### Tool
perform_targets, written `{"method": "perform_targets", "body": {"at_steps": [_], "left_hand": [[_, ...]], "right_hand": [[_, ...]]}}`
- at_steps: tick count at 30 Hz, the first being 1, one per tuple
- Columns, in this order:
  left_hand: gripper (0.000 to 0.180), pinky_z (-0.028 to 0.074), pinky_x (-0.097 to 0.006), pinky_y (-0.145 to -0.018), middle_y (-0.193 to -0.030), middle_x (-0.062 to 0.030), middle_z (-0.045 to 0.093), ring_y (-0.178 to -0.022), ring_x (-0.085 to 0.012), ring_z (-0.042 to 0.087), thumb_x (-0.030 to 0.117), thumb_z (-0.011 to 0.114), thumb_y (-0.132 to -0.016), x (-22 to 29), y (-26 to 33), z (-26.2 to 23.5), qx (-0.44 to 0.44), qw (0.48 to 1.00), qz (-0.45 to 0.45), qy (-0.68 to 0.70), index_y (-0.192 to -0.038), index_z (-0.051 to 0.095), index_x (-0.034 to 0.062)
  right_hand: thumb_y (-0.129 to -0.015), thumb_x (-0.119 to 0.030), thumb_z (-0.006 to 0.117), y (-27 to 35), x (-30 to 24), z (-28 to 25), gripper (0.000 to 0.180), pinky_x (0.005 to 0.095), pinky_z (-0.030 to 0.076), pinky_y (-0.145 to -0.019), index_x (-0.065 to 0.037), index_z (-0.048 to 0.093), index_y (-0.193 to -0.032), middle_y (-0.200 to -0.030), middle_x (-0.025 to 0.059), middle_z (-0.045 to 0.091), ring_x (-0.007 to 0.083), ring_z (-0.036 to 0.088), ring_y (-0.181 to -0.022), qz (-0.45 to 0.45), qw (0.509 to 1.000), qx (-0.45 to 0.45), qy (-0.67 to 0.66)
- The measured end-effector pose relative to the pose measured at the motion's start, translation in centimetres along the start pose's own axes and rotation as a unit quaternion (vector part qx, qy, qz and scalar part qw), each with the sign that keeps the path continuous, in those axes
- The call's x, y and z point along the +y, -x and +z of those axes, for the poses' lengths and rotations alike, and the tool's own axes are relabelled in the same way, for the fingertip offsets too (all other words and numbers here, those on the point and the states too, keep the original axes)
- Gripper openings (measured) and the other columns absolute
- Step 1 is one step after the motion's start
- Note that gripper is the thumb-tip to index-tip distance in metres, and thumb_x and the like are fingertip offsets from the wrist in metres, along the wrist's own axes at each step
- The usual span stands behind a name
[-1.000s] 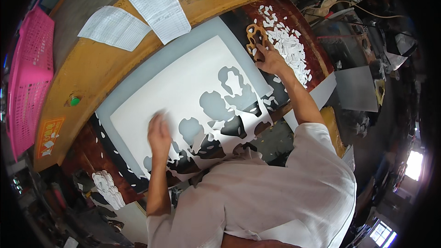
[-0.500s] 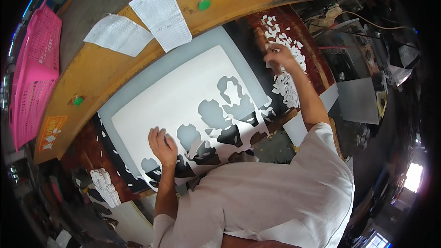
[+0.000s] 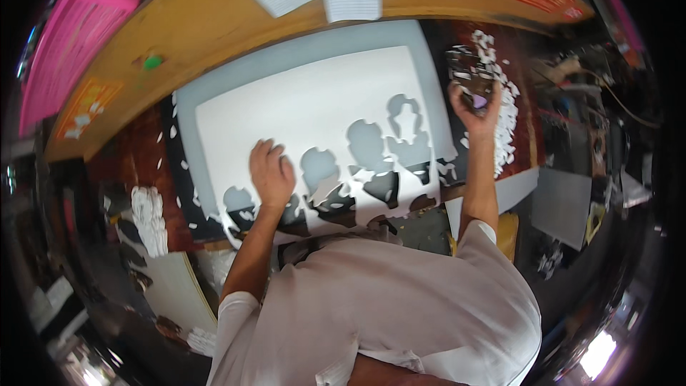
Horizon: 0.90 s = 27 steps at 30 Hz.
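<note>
Sheet of white, hole-cut material (image 3: 314,100) lies under the open left hand (image 3: 273,176), perhaps to steady it. Well apart, the right hand (image 3: 480,120) clasps a dark, blurred block (image 3: 470,66), seemingly for control.

The white sheet (image 3: 314,93) glares amid dim, bent edges.

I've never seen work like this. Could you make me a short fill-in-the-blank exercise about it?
1. The left grip lies over the ____ sheet.
2. The tool is in the person's ____ grip.
3. The basket at the picture's upper left is ____.
4. The button nearest the basket is ____.

Missing words: white; right; pink; green.
</note>
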<state>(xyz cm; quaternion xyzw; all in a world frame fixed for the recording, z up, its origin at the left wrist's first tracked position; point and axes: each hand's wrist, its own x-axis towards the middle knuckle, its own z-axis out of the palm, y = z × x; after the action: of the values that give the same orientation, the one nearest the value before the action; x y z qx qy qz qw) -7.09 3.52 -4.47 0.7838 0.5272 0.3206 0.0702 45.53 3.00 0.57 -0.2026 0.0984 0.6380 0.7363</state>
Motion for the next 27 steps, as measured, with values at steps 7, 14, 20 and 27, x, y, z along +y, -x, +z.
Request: {"method": "perform_targets", "body": {"at_steps": [7, 14, 20, 27], "left_hand": [[0.040, 0.039, -0.056, -0.117, -0.137, -0.0217, 0.060, -0.137, -0.0456, 0.051, 0.010, 0.070, -0.086, -1.9, 0.8, -3.5, -0.051, 0.994, -0.008, 0.097, -0.126, 0.067, 0.0036], [0.031, 0.052, -0.052, -0.090, -0.114, -0.0218, 0.069, -0.107, -0.0435, 0.066, 0.032, 0.067, -0.101, -7.5, 12.6, -14.3, -0.030, 0.915, -0.401, 0.036, -0.115, 0.067, 0.0048], [0.038, 0.052, -0.056, -0.079, -0.096, -0.0276, 0.071, -0.094, -0.0516, 0.067, 0.036, 0.052, -0.110, -11.5, 13.4, -12.3, -0.111, 0.918, -0.364, 0.114, -0.109, 0.066, 0.0010], [0.032, 0.052, -0.049, -0.076, -0.085, -0.0252, 0.067, -0.081, -0.0469, 0.065, 0.031, 0.057, -0.108, -13.1, 14.2, -17.1, -0.141, 0.901, -0.380, 0.156, -0.106, 0.064, 0.0001]], "right_hand": [[-0.102, -0.043, 0.067, 6.1, 7.6, 4.2, 0.050, 0.0514, 0.058, -0.095, -0.011, 0.058, -0.140, -0.130, 0.0138, 0.070, 0.0364, 0.070, -0.112, -0.110, 0.949, 0.000, 0.296], [-0.095, -0.032, 0.071, 9.7, 17.2, 4.0, 0.063, 0.0409, 0.058, -0.095, -0.007, 0.052, -0.150, -0.130, 0.0110, 0.069, 0.0256, 0.070, -0.111, -0.144, 0.876, -0.022, 0.460], [-0.091, -0.021, 0.076, 5.2, 19.1, 3.0, 0.045, 0.0263, 0.050, -0.070, -0.001, 0.068, -0.131, -0.093, 0.0033, 0.070, 0.0116, 0.064, -0.077, -0.211, 0.794, 0.075, 0.565], [-0.091, -0.019, 0.075, 9.7, 22.3, -0.4, 0.047, 0.0210, 0.043, -0.078, 0.001, 0.067, -0.133, -0.101, -0.0033, 0.064, 0.0063, 0.055, -0.087, -0.252, 0.723, 0.099, 0.635]]}}
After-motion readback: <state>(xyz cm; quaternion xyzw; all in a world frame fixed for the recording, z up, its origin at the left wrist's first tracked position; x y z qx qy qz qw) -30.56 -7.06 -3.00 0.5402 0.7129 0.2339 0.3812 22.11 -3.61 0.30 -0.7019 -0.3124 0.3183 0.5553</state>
